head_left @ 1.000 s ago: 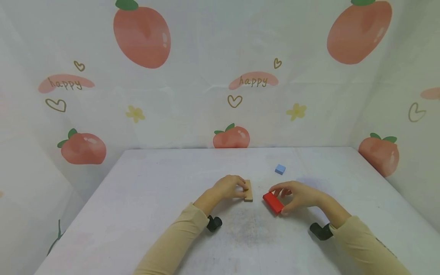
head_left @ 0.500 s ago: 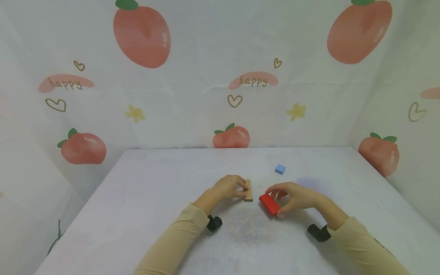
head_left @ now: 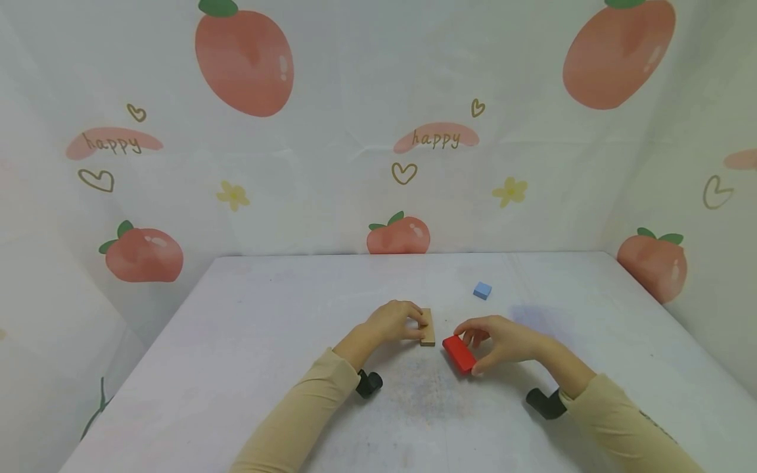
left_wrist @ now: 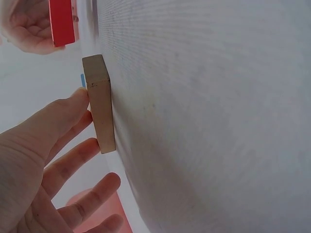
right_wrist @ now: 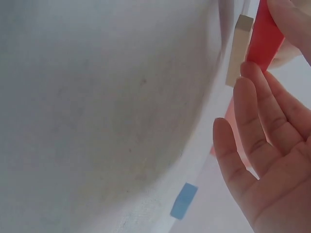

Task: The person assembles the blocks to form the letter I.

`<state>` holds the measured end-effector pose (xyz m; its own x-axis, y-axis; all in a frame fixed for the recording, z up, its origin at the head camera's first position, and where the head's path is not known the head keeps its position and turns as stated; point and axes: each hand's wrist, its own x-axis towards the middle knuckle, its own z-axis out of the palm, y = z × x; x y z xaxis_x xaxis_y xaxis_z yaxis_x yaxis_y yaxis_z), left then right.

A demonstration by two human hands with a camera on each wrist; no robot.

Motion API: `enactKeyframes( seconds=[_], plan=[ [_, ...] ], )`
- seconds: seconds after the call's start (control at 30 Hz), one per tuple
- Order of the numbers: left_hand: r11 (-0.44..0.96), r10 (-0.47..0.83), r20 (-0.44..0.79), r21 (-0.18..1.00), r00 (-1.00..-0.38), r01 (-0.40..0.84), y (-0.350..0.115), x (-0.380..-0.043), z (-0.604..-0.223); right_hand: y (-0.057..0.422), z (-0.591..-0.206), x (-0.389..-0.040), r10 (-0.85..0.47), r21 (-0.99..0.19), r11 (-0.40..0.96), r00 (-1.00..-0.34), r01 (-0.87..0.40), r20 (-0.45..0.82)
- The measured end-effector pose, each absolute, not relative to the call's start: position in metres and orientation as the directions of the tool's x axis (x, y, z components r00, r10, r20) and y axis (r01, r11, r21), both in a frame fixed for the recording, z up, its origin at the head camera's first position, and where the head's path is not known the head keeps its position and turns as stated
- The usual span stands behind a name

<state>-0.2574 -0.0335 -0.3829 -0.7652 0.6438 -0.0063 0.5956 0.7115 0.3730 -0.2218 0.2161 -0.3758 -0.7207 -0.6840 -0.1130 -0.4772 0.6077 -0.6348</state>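
My left hand [head_left: 393, 322] reaches over a plain wooden block [head_left: 428, 332] lying flat on the table. In the left wrist view its thumb and nearest fingertips rest against the upper side of this wooden block [left_wrist: 101, 114], while the other fingers spread apart. My right hand [head_left: 499, 338] pinches a red rectangular block [head_left: 459, 355] by its two ends, between thumb and fingertips, close over the table. The red block is slanted and lies just right of and nearer than the wooden one. The right wrist view shows the red block [right_wrist: 265, 39] partly covered by the thumb.
A small blue block [head_left: 482, 290] lies farther back on the white table [head_left: 284, 295], behind the right hand. Dark cameras sit at the left wrist [head_left: 369, 384] and right wrist [head_left: 547, 403]. A fruit-printed curtain [head_left: 337, 131] hangs behind the table.
My right hand has carried the red block a little leftward and nearer to me, closer to the wooden block. The left hand and the wooden block have stayed in place.
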Motion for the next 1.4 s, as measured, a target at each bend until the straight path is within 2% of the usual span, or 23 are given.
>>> enactKeyframes(
  seconds=[1.4],
  plan=[
    [0.726, 0.633, -0.034, 0.375, -0.774, 0.577, -0.032, -0.258, -0.382, 0.202, -0.381, -0.213, -0.692, -0.645, 0.568, -0.721, -0.511, -0.038]
  ],
)
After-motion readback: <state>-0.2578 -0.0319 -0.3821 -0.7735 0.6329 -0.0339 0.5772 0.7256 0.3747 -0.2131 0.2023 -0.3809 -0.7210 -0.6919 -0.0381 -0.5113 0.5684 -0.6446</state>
